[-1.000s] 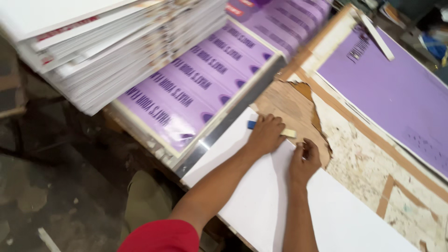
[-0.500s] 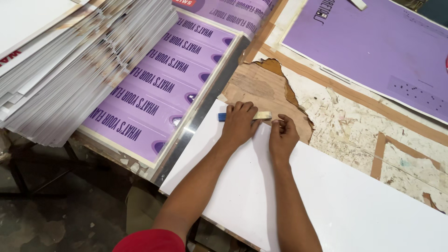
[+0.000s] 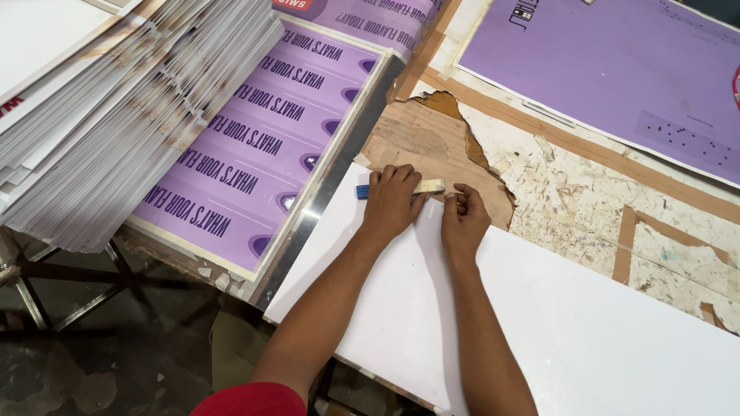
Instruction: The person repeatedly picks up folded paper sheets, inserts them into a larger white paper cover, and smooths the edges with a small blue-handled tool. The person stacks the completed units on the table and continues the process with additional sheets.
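A long white board [image 3: 539, 331] lies across the worn worktable [image 3: 586, 208]. My left hand [image 3: 393, 206] rests on the board's far edge. It is closed over a flat tool [image 3: 430, 186] with a blue end [image 3: 361, 191] and a cream end. Just to the right, my right hand [image 3: 462, 225] has its fingertips pinched at the same edge, close to the tool's cream tip. What the fingers pinch is too small to tell.
A metal ruler [image 3: 331, 185] lies left of the board, beside purple printed sheets [image 3: 254, 162]. A tall fanned stack of white boards [image 3: 116, 108] overhangs at left. A large purple sheet [image 3: 617, 69] lies at the back right. Torn brown card [image 3: 432, 139] covers the table's middle.
The camera has swung, so everything sits lower and further left in view. Both hands stay at the board's far edge, the right one now closer to the tool's tip.
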